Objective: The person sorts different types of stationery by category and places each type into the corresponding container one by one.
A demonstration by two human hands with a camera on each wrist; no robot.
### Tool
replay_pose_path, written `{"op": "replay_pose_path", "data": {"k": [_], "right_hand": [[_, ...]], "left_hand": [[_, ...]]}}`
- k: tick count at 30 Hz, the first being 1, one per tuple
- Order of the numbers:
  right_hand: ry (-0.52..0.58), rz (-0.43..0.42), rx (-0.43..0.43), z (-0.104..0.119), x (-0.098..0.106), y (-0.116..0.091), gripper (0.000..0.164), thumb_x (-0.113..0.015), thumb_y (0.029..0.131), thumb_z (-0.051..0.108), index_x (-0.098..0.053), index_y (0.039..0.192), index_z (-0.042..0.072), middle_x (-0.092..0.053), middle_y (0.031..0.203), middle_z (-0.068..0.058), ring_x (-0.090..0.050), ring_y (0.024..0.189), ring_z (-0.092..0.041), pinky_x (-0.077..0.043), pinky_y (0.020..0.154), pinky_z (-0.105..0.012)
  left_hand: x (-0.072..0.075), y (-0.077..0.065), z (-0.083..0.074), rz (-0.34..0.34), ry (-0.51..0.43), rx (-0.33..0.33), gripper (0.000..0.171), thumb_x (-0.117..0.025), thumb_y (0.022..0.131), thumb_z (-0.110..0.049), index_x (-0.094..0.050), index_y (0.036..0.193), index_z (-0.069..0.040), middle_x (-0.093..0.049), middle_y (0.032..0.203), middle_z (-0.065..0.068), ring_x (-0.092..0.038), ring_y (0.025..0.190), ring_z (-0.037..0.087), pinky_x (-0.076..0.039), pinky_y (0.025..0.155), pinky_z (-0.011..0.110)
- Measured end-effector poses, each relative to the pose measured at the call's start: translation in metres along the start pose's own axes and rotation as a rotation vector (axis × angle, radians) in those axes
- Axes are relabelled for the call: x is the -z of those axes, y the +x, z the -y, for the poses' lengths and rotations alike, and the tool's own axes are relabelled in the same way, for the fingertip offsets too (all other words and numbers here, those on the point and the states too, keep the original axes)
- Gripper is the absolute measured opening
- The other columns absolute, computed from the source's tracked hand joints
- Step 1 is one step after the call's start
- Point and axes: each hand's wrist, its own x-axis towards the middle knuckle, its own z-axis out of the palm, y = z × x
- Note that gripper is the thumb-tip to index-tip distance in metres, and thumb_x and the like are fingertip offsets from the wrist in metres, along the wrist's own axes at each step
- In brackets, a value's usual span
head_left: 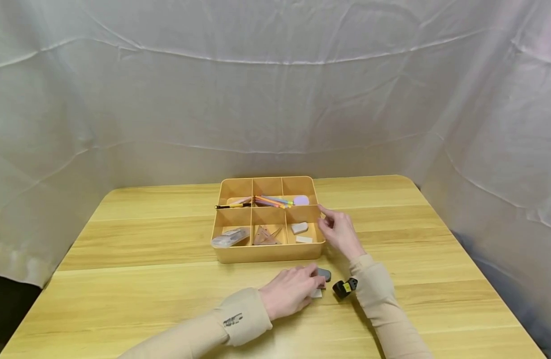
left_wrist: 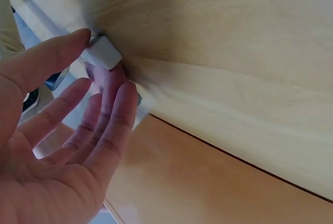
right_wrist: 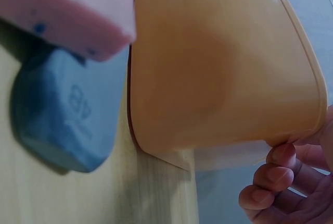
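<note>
My left hand [head_left: 290, 291] reaches over a small cluster of erasers in front of the divided box. In the left wrist view its thumb and a fingertip pinch a white eraser [left_wrist: 105, 53]. A pink eraser [right_wrist: 78, 13] with blue specks and a grey-blue eraser [right_wrist: 67, 109] show large in the right wrist view, the pink one overlapping the other. My right hand [head_left: 340, 230] is at the box's right side; its fingers grip the rim of the orange-yellow divided box [head_left: 268, 255]. The left fingers partly hide the erasers in the head view.
In the box lie several colored pens [head_left: 273, 201], a lilac item [head_left: 301, 200], a clear case [head_left: 230, 237], pink set squares [head_left: 265, 236], and two white erasers, one being a block [head_left: 299, 228]. A black wrist camera [head_left: 344, 287] sits at the right wrist. Grey cloth [head_left: 275, 109] hangs around the wooden table [head_left: 136, 279].
</note>
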Motion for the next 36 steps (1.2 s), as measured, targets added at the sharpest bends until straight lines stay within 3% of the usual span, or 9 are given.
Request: {"op": "replay_pose_path", "data": {"k": [10, 17, 20, 24, 30, 36], "right_hand": [[-0.014, -0.008, 0.000, 0.001, 0.000, 0.000, 0.043, -0.061, 0.093, 0.003, -0.058, 0.135, -0.007, -0.054, 0.062, -0.005, -0.040, 0.053, -0.008, -0.032, 0.048, -0.019], [-0.015, -0.014, 0.005, 0.001, 0.000, -0.001, 0.043, -0.062, 0.093, 0.003, -0.059, 0.135, -0.007, -0.052, 0.062, -0.003, -0.039, 0.053, -0.008, -0.031, 0.048, -0.019], [-0.010, -0.010, 0.005, 0.001, 0.000, -0.001, 0.043, -0.062, 0.093, 0.003, -0.059, 0.135, -0.007, -0.051, 0.061, -0.003, -0.039, 0.052, -0.007, -0.031, 0.047, -0.019], [-0.002, -0.003, 0.004, 0.001, 0.001, 0.000, 0.043, -0.062, 0.093, 0.003, -0.058, 0.135, -0.007, -0.051, 0.061, -0.003, -0.039, 0.053, -0.007, -0.031, 0.047, -0.019], [0.013, 0.005, -0.004, 0.001, 0.001, 0.000, 0.044, -0.062, 0.093, 0.002, -0.057, 0.136, -0.008, -0.052, 0.063, -0.004, -0.040, 0.054, -0.007, -0.033, 0.047, -0.018], [0.012, 0.008, 0.001, 0.001, 0.002, -0.001, 0.044, -0.062, 0.093, 0.001, -0.057, 0.136, -0.008, -0.053, 0.064, -0.005, -0.042, 0.056, -0.007, -0.034, 0.048, -0.018]], "left_hand": [[0.002, -0.001, 0.002, -0.029, -0.052, -0.027, 0.024, -0.078, 0.087, -0.020, -0.071, 0.110, -0.020, -0.061, 0.104, -0.003, -0.062, 0.077, 0.004, -0.049, 0.062, 0.009], [0.016, -0.009, 0.008, -0.045, -0.204, -0.036, 0.033, -0.076, 0.089, -0.013, -0.071, 0.121, -0.017, -0.070, 0.115, -0.001, -0.069, 0.096, 0.006, -0.054, 0.084, 0.011], [0.024, -0.011, 0.011, -0.050, -0.288, -0.030, 0.035, -0.075, 0.089, -0.008, -0.069, 0.124, -0.012, -0.074, 0.113, 0.002, -0.071, 0.093, 0.007, -0.053, 0.079, 0.007], [0.034, -0.014, 0.018, -0.065, -0.361, -0.011, 0.036, -0.073, 0.089, -0.003, -0.067, 0.125, -0.005, -0.077, 0.106, 0.007, -0.073, 0.086, 0.009, -0.053, 0.072, 0.007], [0.043, -0.013, 0.026, -0.095, -0.433, 0.028, 0.026, -0.072, 0.086, 0.005, -0.072, 0.112, -0.001, -0.078, 0.102, 0.010, -0.074, 0.087, 0.011, -0.056, 0.075, 0.011], [0.051, -0.007, 0.034, -0.145, -0.471, 0.107, 0.021, -0.074, 0.088, -0.001, -0.075, 0.109, -0.001, -0.078, 0.104, 0.011, -0.072, 0.080, 0.013, -0.056, 0.074, 0.015]]}}
